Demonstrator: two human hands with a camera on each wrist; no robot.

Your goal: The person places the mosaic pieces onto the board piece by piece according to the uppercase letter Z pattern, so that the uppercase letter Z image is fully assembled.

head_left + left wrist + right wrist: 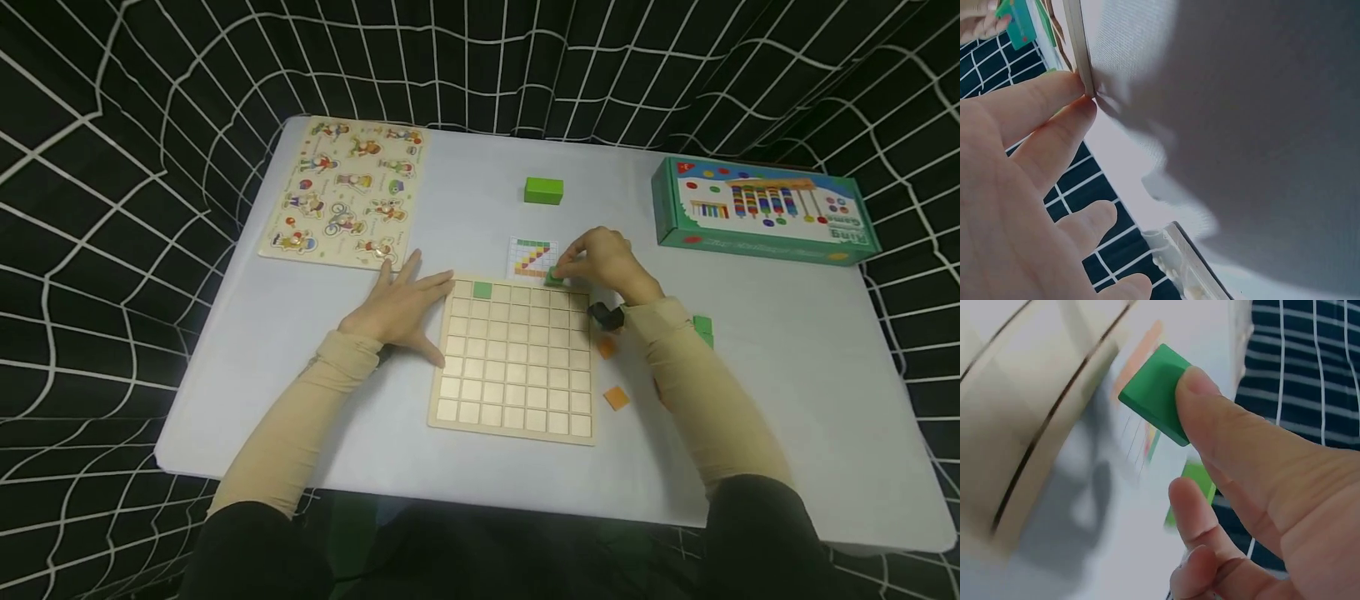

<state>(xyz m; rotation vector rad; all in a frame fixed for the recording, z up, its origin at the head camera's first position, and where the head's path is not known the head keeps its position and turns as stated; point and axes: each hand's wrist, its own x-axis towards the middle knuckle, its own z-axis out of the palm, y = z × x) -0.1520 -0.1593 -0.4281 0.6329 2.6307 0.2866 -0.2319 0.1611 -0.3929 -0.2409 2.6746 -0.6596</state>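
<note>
A wooden grid board lies on the white table, with one green square tile in its top row. My left hand has its fingers spread and touches the board's left edge with the fingertips. Between thumb and finger, my right hand pinches another green square tile above the board's top right edge. Just behind the board lies a pattern card with coloured squares on a grid, partly overlapped by the held tile in the head view.
Orange tiles lie right of the board, and green tiles show beside my right sleeve. A light green block stands at the back. There is a picture puzzle board at back left and a green toy box at back right.
</note>
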